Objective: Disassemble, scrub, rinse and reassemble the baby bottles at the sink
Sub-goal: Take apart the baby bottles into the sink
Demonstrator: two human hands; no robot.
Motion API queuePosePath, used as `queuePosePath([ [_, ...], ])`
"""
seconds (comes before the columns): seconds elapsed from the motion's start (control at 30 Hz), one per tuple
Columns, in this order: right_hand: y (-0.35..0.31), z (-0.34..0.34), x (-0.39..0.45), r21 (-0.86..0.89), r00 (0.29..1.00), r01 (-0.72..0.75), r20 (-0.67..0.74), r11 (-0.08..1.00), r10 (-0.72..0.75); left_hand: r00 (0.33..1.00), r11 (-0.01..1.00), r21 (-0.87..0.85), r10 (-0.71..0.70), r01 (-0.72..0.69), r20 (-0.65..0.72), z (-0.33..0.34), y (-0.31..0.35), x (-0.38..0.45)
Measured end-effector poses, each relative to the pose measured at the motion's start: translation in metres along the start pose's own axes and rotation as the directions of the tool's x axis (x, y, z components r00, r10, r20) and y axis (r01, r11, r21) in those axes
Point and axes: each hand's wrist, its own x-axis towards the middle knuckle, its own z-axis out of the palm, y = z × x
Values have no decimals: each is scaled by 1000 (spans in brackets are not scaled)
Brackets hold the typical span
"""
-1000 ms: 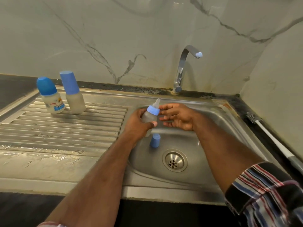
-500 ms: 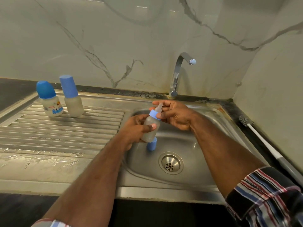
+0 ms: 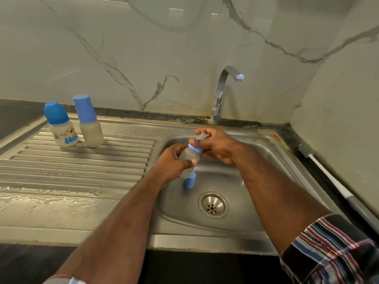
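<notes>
While the left hand [image 3: 174, 162] grips the small frosted plastic bottle [image 3: 188, 158] over the steel sink [image 3: 256, 181], the right hand [image 3: 217, 147] grasps its blue collar [image 3: 195, 148]. A blue cap [image 3: 189, 181] stands in the basin.

A white marble wall [image 3: 143, 48] with grey veins rises at twelve o'clock. A dark tabletop [image 3: 16, 113] edges the steel at nine o'clock. A striped sleeve [image 3: 332, 251] shows at five o'clock.

Soft, warm overhead light fills the scene, throwing glare patches on the glossy wall [image 3: 184, 37] and wet drainboard [image 3: 61, 201], a faint tap [image 3: 221, 93] shadow behind, with wide-angle bending and slight softness toward the edges.
</notes>
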Motion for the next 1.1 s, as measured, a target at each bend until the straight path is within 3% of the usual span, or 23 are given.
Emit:
queuePosePath([
  [0.23, 0, 0, 0, 50, 998, 59, -9, 997, -58, 1000, 999, 46, 8, -8, 7, -1, -2, 2],
  [0.33, -2, 1, -3, -231, 999, -39, -24, 972, 35, 1000, 995, 93, 21, -22, 9, -1, -2, 0],
  [0.4, -3, -3, -3, -301, 1000, -14, -29, 953, 6, 1000, 993, 117, 15, -16, 15, 0, -3, 1],
  [0.6, -11, -14, -5, -29, 997, 67, -30, 997, -68, 1000, 990, 139, -18, 15, 22, 0, -2, -1],
  [0.77, -5, -23, -8, 296, 989, 20, -145, 955, 25, 995, 995, -30, -89, 90, 38, 1, 5, -3],
  [0.87, 4, -25, -11, 450, 988, -9, -136, 893, 79, 982, 966, -175, -189, 190, 22, 1, 9, -2],
  [1.1, 11, -24, -20, 390, 997, -26, -63, 920, 54, 981, 959, -207, -196, 192, 0, 3, 12, -3],
])
